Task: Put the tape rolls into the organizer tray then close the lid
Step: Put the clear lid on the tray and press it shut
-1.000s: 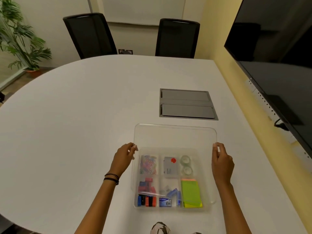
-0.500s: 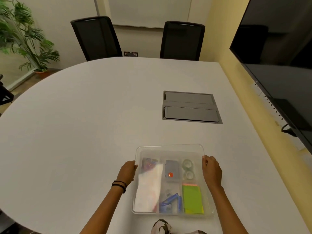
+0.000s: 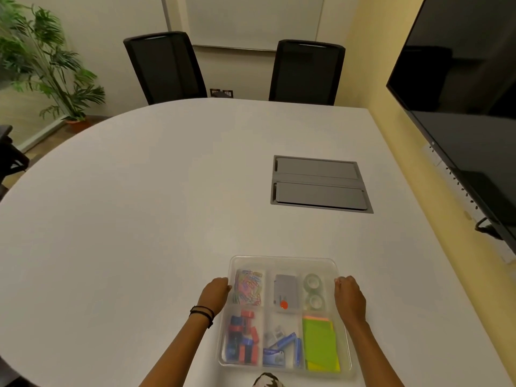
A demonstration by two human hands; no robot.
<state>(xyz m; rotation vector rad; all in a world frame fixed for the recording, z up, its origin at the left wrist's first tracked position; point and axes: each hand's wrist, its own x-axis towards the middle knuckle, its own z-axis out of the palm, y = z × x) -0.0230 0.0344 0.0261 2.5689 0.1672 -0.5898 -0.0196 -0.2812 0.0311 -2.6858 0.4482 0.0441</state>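
A clear plastic organizer tray sits on the white table near me, with its clear lid lying flat over it. Two clear tape rolls lie in the far right compartment, seen through the lid. My left hand rests against the lid's left edge and my right hand against its right edge, fingers curled on the rim. Other compartments hold paper clips, a grey box, red and blue clips, blue items and green sticky notes.
A grey cable hatch is set into the table beyond the tray. Two black chairs stand at the far edge. A large black screen hangs on the right wall, a plant stands far left.
The lid, held raised and tilted up behind the tray a second ago, has swung down and now lies flat on the tray. Both hands followed it down at its sides.
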